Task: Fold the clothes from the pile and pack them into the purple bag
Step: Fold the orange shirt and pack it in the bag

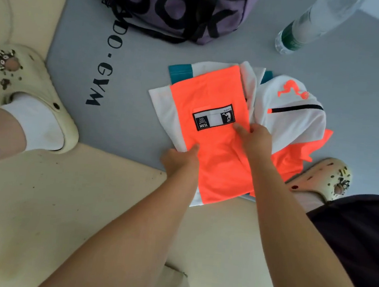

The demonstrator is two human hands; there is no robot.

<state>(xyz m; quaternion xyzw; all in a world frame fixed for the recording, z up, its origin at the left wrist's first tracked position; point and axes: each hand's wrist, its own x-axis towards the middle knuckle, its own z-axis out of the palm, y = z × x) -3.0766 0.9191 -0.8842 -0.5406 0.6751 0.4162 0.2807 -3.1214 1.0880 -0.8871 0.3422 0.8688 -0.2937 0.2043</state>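
Observation:
An orange and white garment [214,94] with a black patch lies folded flat on the grey mat. My left hand [180,158] pinches its near left edge, thumb on top. My right hand [254,138] presses on its right side beside the patch, fingers curled over the fabric. To the right sits a crumpled pile of white and orange clothes [288,116], partly under the folded piece. The purple bag [185,8] with black lettering and straps stands at the far end of the mat.
A clear plastic water bottle [311,25] stands at the far right. The grey mat [125,79] lies on a cream floor. My feet in cream clogs rest at left [38,96] and right [319,176] of the clothes.

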